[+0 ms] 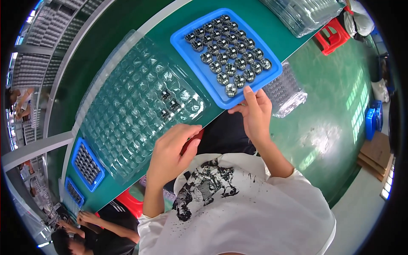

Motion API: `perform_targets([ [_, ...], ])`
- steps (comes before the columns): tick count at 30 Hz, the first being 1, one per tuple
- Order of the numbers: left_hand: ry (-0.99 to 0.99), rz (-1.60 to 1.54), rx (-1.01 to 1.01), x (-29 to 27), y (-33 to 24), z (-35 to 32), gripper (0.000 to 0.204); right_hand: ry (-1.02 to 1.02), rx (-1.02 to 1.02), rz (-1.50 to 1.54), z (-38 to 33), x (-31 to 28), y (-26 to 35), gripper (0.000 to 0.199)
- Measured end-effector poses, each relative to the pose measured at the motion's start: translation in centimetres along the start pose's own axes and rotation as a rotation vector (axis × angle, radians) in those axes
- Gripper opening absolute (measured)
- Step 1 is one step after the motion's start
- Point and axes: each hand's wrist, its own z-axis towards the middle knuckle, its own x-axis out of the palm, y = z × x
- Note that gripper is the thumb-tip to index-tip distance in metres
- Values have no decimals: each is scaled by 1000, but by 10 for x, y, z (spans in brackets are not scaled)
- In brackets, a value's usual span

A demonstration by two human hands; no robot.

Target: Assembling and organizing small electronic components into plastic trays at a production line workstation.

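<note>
A blue plastic tray (pixel 180 42) stands on the green tabletop, filled with rows of small round parts (pixel 230 69) with dark circuit boards and shiny metal rims. My right hand (pixel 257 112) is at the tray's near corner, its thumb over the rim and its fingers below, pinching the edge. In front of my body, off the table's near edge, hovers my left hand (pixel 170 151), thumb and fingers apart with nothing between them. Left of the tray lies a clear blister tray (pixel 131 89) with many round pockets. Only a few dark round parts (pixel 170 105) sit in its pockets.
Stacked clear blister trays (pixel 304 17) lie at the far right of the table; more clear packaging (pixel 289 91) is beyond its edge. Two smaller blue trays (pixel 88 164) of parts stand at left, near a co-worker (pixel 106 233). A red stool (pixel 332 37) stands on the floor.
</note>
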Motion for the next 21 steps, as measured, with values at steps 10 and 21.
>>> perform_targets([
  [10, -55, -45, -97, 4, -1, -31, 28, 47, 193, -101, -5, -10, 8, 26],
  [21, -359, 202, -185, -10, 8, -61, 20, 122, 218, -376, -6, -22, 0, 34],
])
